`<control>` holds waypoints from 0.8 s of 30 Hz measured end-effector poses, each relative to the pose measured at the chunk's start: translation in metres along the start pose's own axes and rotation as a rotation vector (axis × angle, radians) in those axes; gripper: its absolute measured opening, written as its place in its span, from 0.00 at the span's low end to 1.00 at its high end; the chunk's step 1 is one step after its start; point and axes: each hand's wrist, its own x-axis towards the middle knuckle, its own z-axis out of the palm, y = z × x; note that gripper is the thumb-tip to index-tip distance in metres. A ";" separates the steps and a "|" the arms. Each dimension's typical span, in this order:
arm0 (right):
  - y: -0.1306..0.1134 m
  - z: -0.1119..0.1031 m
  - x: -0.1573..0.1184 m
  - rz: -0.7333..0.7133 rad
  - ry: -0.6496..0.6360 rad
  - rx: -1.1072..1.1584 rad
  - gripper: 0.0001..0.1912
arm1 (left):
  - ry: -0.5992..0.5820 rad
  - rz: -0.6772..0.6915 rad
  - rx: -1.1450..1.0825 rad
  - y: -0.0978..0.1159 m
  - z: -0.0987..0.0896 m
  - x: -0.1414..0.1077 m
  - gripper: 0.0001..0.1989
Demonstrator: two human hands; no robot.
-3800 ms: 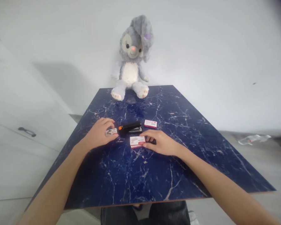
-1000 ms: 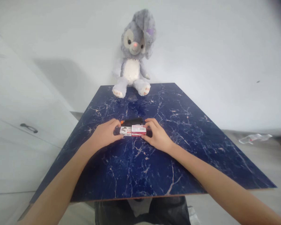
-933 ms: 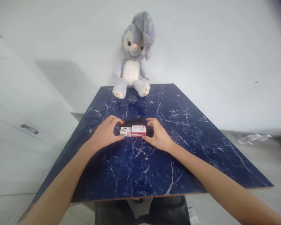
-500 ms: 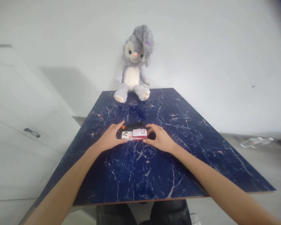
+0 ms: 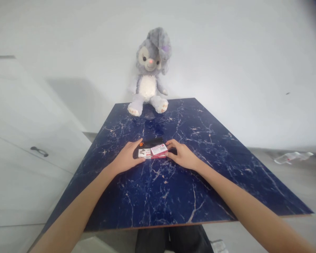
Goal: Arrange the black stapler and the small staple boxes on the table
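Note:
Near the middle of the table, a small white box with a dark picture printed on it lies beside a red-and-white box. The red-and-white box sits slightly askew, its right end turned away from me. Behind both is a black object with an orange end; its kind is unclear. My left hand curves round the left side, thumb at the white box's near edge and forefinger by the orange end. With thumb and fingers, my right hand grips the right end of the red-and-white box.
The table has a dark blue marbled top with white veins. A grey plush rabbit sits at its far edge against the wall. White cabinet fronts with a dark handle stand left. Clear plastic lies beyond the right edge.
The red-and-white box has turned askew, its right end swinging away from me. My right hand has shifted slightly right with it, and the left hand stays at the white box.

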 end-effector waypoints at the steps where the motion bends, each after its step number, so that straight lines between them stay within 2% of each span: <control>1: 0.000 0.000 0.000 -0.003 0.004 -0.007 0.17 | 0.004 0.010 0.004 0.000 0.001 0.000 0.44; 4: -0.005 0.002 0.000 -0.030 0.023 -0.073 0.17 | 0.010 0.029 0.017 -0.001 0.002 0.001 0.44; 8: -0.016 0.010 0.000 0.052 0.128 -0.214 0.25 | 0.015 0.053 0.015 -0.002 0.005 -0.001 0.44; 14: -0.023 0.021 0.002 0.110 0.184 -0.338 0.24 | 0.037 0.041 -0.017 -0.006 0.010 -0.002 0.44; 20: -0.023 0.024 0.002 0.064 0.183 -0.417 0.41 | 0.060 0.049 0.008 -0.012 0.012 0.001 0.44; 24: -0.031 0.026 0.001 -0.001 0.157 -0.515 0.45 | 0.051 0.053 0.000 -0.012 0.012 0.000 0.43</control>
